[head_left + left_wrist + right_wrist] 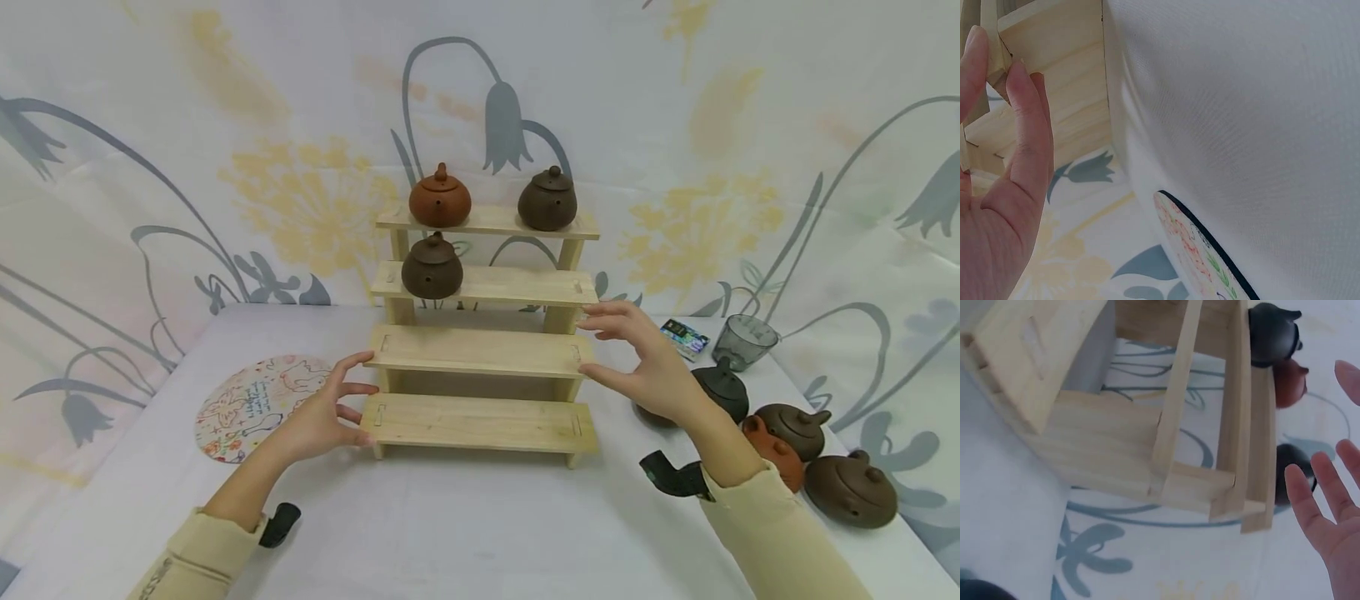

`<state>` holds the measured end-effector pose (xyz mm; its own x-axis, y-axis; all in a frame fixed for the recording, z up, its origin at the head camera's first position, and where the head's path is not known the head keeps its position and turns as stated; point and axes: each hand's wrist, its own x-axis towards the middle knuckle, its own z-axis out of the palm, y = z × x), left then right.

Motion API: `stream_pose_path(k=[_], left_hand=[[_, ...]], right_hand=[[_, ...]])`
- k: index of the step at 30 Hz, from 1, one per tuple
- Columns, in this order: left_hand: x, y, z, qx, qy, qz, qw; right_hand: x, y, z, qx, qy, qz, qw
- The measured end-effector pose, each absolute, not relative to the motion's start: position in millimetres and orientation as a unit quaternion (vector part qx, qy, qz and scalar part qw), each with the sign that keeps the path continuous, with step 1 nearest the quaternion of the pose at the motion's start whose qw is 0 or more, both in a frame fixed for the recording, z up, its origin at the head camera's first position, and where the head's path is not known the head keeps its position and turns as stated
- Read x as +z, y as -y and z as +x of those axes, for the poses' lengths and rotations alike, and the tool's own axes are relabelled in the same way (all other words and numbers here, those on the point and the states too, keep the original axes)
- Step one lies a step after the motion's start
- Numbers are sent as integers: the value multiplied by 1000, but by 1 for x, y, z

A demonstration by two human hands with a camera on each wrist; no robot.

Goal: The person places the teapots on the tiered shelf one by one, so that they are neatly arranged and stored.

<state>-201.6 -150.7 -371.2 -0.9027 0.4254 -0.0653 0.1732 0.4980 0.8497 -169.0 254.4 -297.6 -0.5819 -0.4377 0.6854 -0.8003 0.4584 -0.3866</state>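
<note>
A light wooden stand (480,350) with stepped shelves is in the middle of the head view. My left hand (322,421) is at its left end, fingers spread and fingertips at the ends of the two lower shelves; the left wrist view shows thumb and finger beside a board end. To the stand's right, my right hand (637,358) is raised with fingers apart and holds nothing. A reddish-brown teapot (439,200) and a dark teapot (547,200) sit on the top shelf. Below the reddish one, another dark brown teapot (432,268) stands on the second shelf.
Several teapots are grouped at the right, among them a brown one (851,492) and an orange one (776,454). Behind them are a grey glass cup (742,342) and a small printed card (684,339). A round patterned mat (258,408) lies at the left.
</note>
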Motion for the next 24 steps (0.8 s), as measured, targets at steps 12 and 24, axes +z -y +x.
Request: stream_pose_path(k=[12,24], left_hand=[[-372,151,-202,469,-854,180,131],[-372,152,-203,469,-854,181,132]], right_hand=[[-320,-287,-147,355,838,315,269],[-348,-315,-128,378,844,266,274]])
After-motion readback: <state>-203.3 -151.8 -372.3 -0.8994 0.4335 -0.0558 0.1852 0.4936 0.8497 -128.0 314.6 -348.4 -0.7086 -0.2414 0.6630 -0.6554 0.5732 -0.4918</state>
